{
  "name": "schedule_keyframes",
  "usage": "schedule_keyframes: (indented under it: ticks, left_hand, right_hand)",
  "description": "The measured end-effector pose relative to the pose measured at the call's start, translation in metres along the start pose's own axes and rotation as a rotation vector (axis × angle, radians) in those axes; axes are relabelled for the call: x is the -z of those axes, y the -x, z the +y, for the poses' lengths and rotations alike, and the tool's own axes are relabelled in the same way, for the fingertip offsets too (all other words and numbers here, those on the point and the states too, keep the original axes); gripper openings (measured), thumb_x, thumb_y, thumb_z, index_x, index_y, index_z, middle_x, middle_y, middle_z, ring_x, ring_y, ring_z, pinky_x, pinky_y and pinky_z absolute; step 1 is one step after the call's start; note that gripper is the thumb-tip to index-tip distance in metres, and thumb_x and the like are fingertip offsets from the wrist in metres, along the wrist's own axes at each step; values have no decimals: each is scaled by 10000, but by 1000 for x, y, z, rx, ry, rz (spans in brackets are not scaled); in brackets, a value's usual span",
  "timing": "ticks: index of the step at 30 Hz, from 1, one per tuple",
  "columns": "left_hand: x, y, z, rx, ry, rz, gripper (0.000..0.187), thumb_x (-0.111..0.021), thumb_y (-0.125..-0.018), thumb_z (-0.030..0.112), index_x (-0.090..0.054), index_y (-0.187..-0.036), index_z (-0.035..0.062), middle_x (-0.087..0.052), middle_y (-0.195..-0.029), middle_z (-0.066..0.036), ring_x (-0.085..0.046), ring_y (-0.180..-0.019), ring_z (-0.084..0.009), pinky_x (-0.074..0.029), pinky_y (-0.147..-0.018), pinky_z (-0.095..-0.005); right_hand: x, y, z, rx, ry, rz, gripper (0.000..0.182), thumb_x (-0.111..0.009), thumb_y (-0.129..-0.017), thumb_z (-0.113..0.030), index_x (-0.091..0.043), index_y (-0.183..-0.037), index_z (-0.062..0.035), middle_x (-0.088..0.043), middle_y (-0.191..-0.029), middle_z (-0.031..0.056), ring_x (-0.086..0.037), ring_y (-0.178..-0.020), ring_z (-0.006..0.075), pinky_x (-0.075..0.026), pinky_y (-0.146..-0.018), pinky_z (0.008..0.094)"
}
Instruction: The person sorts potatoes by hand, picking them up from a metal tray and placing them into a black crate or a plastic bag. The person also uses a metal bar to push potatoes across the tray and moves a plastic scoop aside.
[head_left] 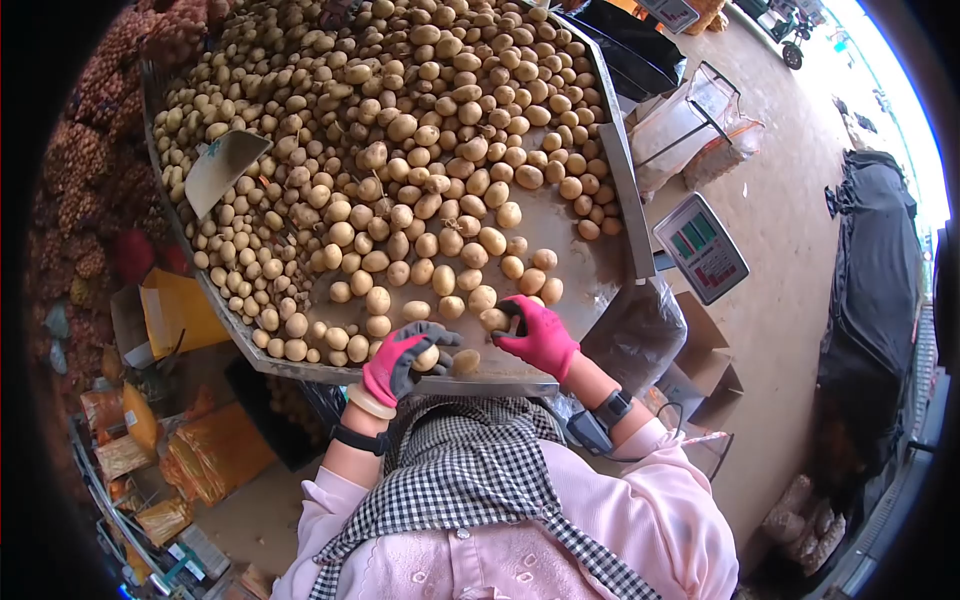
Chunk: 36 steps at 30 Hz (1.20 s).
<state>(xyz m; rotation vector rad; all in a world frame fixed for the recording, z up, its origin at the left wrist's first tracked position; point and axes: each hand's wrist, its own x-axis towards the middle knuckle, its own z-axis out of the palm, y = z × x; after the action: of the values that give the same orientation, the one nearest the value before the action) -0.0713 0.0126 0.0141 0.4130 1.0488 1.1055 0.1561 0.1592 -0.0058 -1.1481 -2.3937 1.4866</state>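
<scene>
Many potatoes (400, 128) cover a large metal tray (590, 265). My left hand (405, 358), in a pink and grey glove, is at the tray's near edge with its fingers curled round a small potato (427, 358). Just right of it, another potato (466, 361) lies near the rim, apart from my right hand. My right hand (528, 328), gloved in the same colours, grips a potato (494, 319) between thumb and fingers, beside the nearest potatoes of the pile.
A scoop (222, 170) rests on the potatoes at the left. Right of the tray are a scale display (701, 247), a clear plastic bag (640, 330) and cardboard boxes (705, 350). Net sacks (90, 190) are stacked at the far left, above orange packets (215, 450).
</scene>
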Motion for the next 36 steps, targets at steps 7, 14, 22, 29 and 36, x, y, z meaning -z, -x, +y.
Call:
schedule_keyframes:
  ticks: [7, 14, 22, 29, 36]
  left_hand:
    - [-8, 1, -18, -125, 569, -318, 549, -520, -1009, 395, -383, -1493, 173, -486, -1372, -196, -559, -788, -150, -467, -637, -271]
    - [6, -4, -37, -172, 1211, -31, 557, -469, -1008, 434, -455, -1427, 67, -493, -1444, -133, -516, -1243, -296, -465, -989, -475]
    - [-8, 0, -14, -336, 1087, -109, 623, -474, -955, 561, -496, -1416, 142, -363, -1539, -154, -272, -1448, -410, -301, -1129, -641]
    - [15, 16, -7, -353, 1350, 5, 566, -570, -936, 506, -547, -1356, 127, -374, -1535, -148, -271, -1430, -459, -296, -1144, -622]
    - [48, 28, -21, -667, 1138, -6, 598, -509, -970, 515, -563, -1340, 48, -463, -1479, -161, -307, -1436, -405, -266, -1167, -613]
  right_hand:
    - [-18, -22, 3, 247, 561, 12, 562, -690, -854, -207, -464, -1366, -150, -575, -1261, 162, -670, -917, 312, -546, -733, 424]
    - [-7, -43, -20, -24, -157, -191, 520, -681, -883, -319, -507, -1326, -110, -621, -1146, 123, -675, -836, 218, -525, -630, 351]
    - [43, -155, -61, 380, 349, 291, 576, -675, -884, -364, -512, -1390, -145, -577, -1330, 125, -507, -1248, 328, -402, -1023, 478]
    - [-46, -171, -65, 477, 608, 271, 753, -743, -756, -462, -465, -1424, -252, -433, -1428, 206, -314, -1401, 424, -195, -1158, 611]
    - [-52, -183, -88, 822, 334, 150, 581, -760, -764, -286, -564, -1295, -154, -583, -1256, 112, -528, -1209, 310, -421, -1010, 445]
